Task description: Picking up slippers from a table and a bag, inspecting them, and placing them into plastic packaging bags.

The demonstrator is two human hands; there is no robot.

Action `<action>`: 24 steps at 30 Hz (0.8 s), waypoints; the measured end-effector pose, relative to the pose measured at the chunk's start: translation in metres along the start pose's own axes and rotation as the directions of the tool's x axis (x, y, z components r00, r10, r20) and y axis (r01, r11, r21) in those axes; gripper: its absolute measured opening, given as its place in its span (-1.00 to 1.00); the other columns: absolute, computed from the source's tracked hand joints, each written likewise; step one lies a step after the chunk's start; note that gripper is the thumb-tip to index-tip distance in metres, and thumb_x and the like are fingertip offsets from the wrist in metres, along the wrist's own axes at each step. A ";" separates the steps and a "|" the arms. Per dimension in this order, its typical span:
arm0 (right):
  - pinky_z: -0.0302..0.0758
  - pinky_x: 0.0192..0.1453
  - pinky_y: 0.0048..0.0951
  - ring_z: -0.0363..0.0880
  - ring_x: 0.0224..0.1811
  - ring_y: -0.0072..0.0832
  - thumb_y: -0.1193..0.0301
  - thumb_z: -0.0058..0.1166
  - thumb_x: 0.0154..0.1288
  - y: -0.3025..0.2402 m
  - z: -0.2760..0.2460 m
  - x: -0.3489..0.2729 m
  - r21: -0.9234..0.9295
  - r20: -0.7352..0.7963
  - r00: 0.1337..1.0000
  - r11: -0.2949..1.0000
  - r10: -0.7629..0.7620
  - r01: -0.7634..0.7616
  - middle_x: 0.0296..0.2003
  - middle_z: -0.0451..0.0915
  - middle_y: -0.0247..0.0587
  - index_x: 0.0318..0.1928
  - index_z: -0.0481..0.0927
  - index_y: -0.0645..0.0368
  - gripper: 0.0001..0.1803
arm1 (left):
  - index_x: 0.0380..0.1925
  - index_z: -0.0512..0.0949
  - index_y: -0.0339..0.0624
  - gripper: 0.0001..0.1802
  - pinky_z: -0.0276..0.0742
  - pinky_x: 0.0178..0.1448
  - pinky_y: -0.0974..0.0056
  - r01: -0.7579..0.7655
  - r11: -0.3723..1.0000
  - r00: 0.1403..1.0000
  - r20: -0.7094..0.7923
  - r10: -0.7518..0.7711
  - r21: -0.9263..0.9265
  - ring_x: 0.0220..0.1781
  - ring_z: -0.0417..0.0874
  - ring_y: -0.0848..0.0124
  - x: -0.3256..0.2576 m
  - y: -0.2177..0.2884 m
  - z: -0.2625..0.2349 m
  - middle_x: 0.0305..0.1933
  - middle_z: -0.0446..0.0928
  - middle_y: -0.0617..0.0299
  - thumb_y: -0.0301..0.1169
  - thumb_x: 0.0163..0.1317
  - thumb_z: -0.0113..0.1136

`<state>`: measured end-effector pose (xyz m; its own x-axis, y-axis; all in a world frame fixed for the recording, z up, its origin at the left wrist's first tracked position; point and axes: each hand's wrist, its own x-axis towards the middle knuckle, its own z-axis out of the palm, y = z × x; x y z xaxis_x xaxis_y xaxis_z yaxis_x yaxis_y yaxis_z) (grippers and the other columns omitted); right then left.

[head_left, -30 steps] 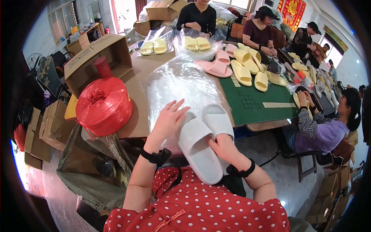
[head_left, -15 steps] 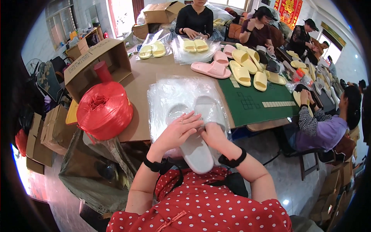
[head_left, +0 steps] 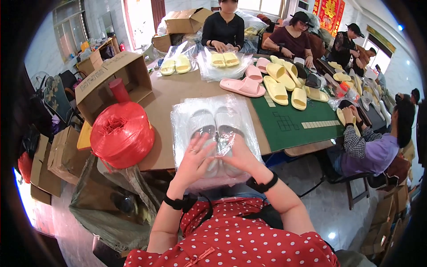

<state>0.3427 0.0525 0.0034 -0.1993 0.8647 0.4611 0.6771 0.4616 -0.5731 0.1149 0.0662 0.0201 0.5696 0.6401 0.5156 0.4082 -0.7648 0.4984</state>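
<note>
A pair of white slippers (head_left: 215,124) lies side by side inside a clear plastic bag (head_left: 182,118) on the brown table (head_left: 169,95) in front of me. My left hand (head_left: 195,155) rests flat on the heel of the left slipper, fingers spread. My right hand (head_left: 238,155) presses on the heel of the right slipper through the bag. Both hands sit at the near edge of the table.
A big red spool of twine (head_left: 122,133) stands left of the bag, an open cardboard box (head_left: 113,78) behind it. Pink slippers (head_left: 242,84) and yellow slippers (head_left: 284,86) lie near a green mat (head_left: 293,122). Several people sit around the table.
The white slippers went from being held up near my body into the plastic bag on the table. Both hands have moved forward and now press on the slippers' heels.
</note>
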 end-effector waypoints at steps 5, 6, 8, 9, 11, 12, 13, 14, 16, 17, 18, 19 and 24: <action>0.01 0.59 0.04 -0.14 0.58 0.21 0.10 0.47 0.01 -0.031 -0.037 -0.056 -0.274 0.258 0.964 0.962 0.065 0.009 0.49 0.04 0.23 0.35 0.43 0.05 -0.12 | 0.48 0.19 -0.09 0.03 0.03 0.60 -0.05 0.341 0.939 0.940 -0.039 -0.340 0.046 0.62 -0.08 -0.22 -0.033 -0.003 0.010 0.58 -0.14 -0.38 -0.19 0.01 0.50; 0.01 0.59 0.04 -0.14 0.58 0.21 0.10 0.47 0.01 -0.025 -0.037 -0.062 -0.280 0.255 0.965 0.960 0.063 0.011 0.49 0.04 0.23 0.35 0.43 0.05 -0.12 | 0.48 0.19 -0.09 0.03 0.03 0.60 -0.05 0.337 0.941 0.941 -0.043 -0.335 0.044 0.62 -0.08 -0.22 -0.039 -0.009 0.016 0.58 -0.14 -0.38 -0.19 0.01 0.50; 0.01 0.59 0.04 -0.15 0.58 0.22 0.17 0.48 0.02 -0.004 -0.032 -0.072 -0.109 0.220 0.975 0.994 0.029 -0.006 0.50 -0.01 0.29 0.36 0.43 -0.02 -0.14 | 0.49 0.17 -0.08 0.03 0.04 0.59 -0.06 0.375 0.927 0.926 -0.056 -0.373 0.011 0.62 -0.06 -0.23 -0.045 -0.017 0.023 0.58 -0.12 -0.40 -0.14 0.04 0.48; 0.05 0.59 0.02 -0.09 0.57 0.23 0.20 0.49 0.01 -0.003 -0.032 -0.072 -0.074 0.181 0.983 0.997 0.035 -0.021 0.50 -0.01 0.33 0.34 0.46 -0.01 -0.17 | 0.51 0.13 -0.09 0.07 0.05 0.59 -0.04 0.402 0.915 0.915 -0.038 -0.403 -0.009 0.62 -0.06 -0.22 -0.046 -0.015 0.021 0.58 -0.13 -0.40 -0.14 0.03 0.49; 0.09 0.58 -0.01 -0.03 0.56 0.22 0.18 0.51 0.00 0.002 -0.033 -0.069 -0.056 0.146 0.988 0.998 0.045 -0.037 0.49 0.00 0.33 0.32 0.48 0.02 -0.17 | 0.51 0.13 -0.09 0.11 0.04 0.59 -0.04 0.415 0.909 0.909 -0.026 -0.416 -0.041 0.62 -0.06 -0.22 -0.042 -0.014 0.016 0.58 -0.15 -0.40 -0.13 -0.02 0.53; 0.13 0.57 -0.04 0.02 0.54 0.21 0.16 0.52 -0.02 0.001 -0.032 -0.066 -0.033 0.117 0.992 0.998 0.054 -0.050 0.49 0.01 0.32 0.30 0.50 0.06 -0.17 | 0.51 0.12 -0.10 0.15 0.04 0.60 -0.04 0.432 0.899 0.901 -0.015 -0.434 -0.072 0.62 -0.06 -0.22 -0.042 -0.014 0.014 0.58 -0.16 -0.40 -0.13 -0.06 0.56; 0.13 0.57 -0.04 0.02 0.54 0.21 0.16 0.52 -0.02 -0.001 -0.031 -0.064 -0.029 0.117 0.992 0.998 0.053 -0.050 0.49 0.01 0.32 0.30 0.50 0.06 -0.17 | 0.51 0.12 -0.10 0.15 0.04 0.60 -0.04 0.434 0.898 0.900 -0.015 -0.436 -0.069 0.62 -0.06 -0.22 -0.042 -0.012 0.011 0.58 -0.16 -0.40 -0.13 -0.06 0.56; 0.19 0.53 -0.07 0.10 0.52 0.18 0.14 0.55 -0.04 -0.004 -0.030 -0.062 -0.017 0.071 0.994 0.997 0.077 -0.076 0.48 0.05 0.29 0.27 0.51 0.09 -0.17 | 0.51 0.12 -0.10 0.21 0.06 0.59 -0.03 0.412 0.909 0.911 0.020 -0.412 -0.069 0.62 -0.05 -0.20 -0.043 -0.009 0.009 0.59 -0.20 -0.38 -0.13 -0.13 0.61; 0.26 0.49 -0.09 0.17 0.49 0.15 0.13 0.58 -0.07 -0.003 -0.026 -0.061 -0.007 0.018 0.995 0.995 0.103 -0.103 0.48 0.10 0.26 0.24 0.53 0.12 -0.16 | 0.51 0.12 -0.10 0.26 0.09 0.59 -0.02 0.383 0.921 0.924 0.056 -0.379 -0.069 0.62 -0.03 -0.19 -0.041 -0.004 0.005 0.60 -0.25 -0.36 -0.13 -0.20 0.66; 0.30 0.46 -0.09 0.22 0.46 0.14 0.11 0.58 -0.09 0.003 -0.019 -0.063 0.027 0.017 0.986 0.986 0.163 -0.163 0.46 0.13 0.24 0.25 0.51 0.14 -0.12 | 0.52 0.10 -0.10 0.30 0.09 0.59 -0.02 0.330 0.944 0.941 0.077 -0.329 -0.001 0.62 -0.04 -0.18 -0.041 -0.002 0.004 0.61 -0.27 -0.34 -0.11 -0.24 0.67; 0.34 0.44 -0.09 0.27 0.43 0.13 0.10 0.59 -0.12 0.004 -0.015 -0.063 0.059 0.019 0.976 0.974 0.218 -0.219 0.44 0.17 0.22 0.27 0.49 0.16 -0.08 | 0.52 0.09 -0.10 0.34 0.10 0.59 -0.02 0.276 0.959 0.955 0.097 -0.281 0.065 0.62 -0.04 -0.17 -0.041 0.000 0.003 0.61 -0.30 -0.33 -0.09 -0.27 0.69; 0.34 0.44 -0.09 0.27 0.43 0.13 0.10 0.59 -0.12 0.005 -0.013 -0.065 0.057 0.017 0.976 0.975 0.216 -0.216 0.44 0.17 0.22 0.27 0.49 0.16 -0.08 | 0.52 0.09 -0.10 0.34 0.10 0.59 -0.02 0.273 0.960 0.956 0.094 -0.278 0.065 0.62 -0.04 -0.17 -0.042 -0.002 0.004 0.61 -0.30 -0.33 -0.09 -0.27 0.69; 0.40 0.39 -0.07 0.32 0.38 0.14 0.01 0.56 -0.12 0.000 -0.015 -0.062 -0.084 -0.035 0.972 0.968 0.233 -0.235 0.38 0.23 0.24 0.37 0.33 0.21 0.08 | 0.50 0.13 -0.11 0.18 0.13 0.57 -0.03 0.386 0.922 0.922 -0.015 -0.386 -0.013 0.62 -0.06 -0.20 -0.045 -0.013 0.019 0.59 -0.22 -0.39 -0.21 -0.13 0.60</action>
<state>0.3662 -0.0044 -0.0150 -0.0109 0.9409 0.3386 0.7618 0.2272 -0.6067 0.0975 0.0457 -0.0229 0.3572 0.8867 0.2935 0.5873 -0.4576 0.6676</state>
